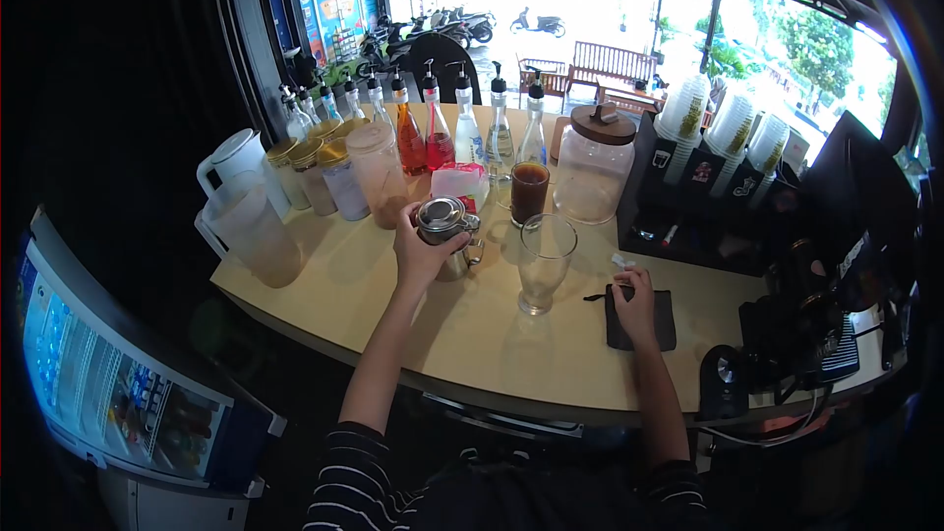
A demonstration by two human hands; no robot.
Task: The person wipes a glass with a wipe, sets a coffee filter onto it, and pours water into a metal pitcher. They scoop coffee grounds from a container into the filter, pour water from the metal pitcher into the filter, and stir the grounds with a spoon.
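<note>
My left hand (425, 254) is closed around a shiny stainless steel pot (442, 217) with a lid, near the middle of the counter. A metal handle shows on the pot's right side, and its lower part is partly hidden by my hand. To its right, an empty clear glass (544, 265) stands upright. Behind that glass is a glass of dark brown drink (530, 195). My right hand (634, 300) rests over a flat black pouch or cloth (649, 330), fingers loosely bent and thumb apart. A small white scrap (622, 261) lies just past its fingertips.
Several pump bottles (438, 138) line the back, with lidded canisters (374, 167) and plastic pitchers (256, 231) at left. A large wood-lidded jar (595, 172) stands beside the black cup rack (678, 206). Black devices (801, 305) crowd the right end.
</note>
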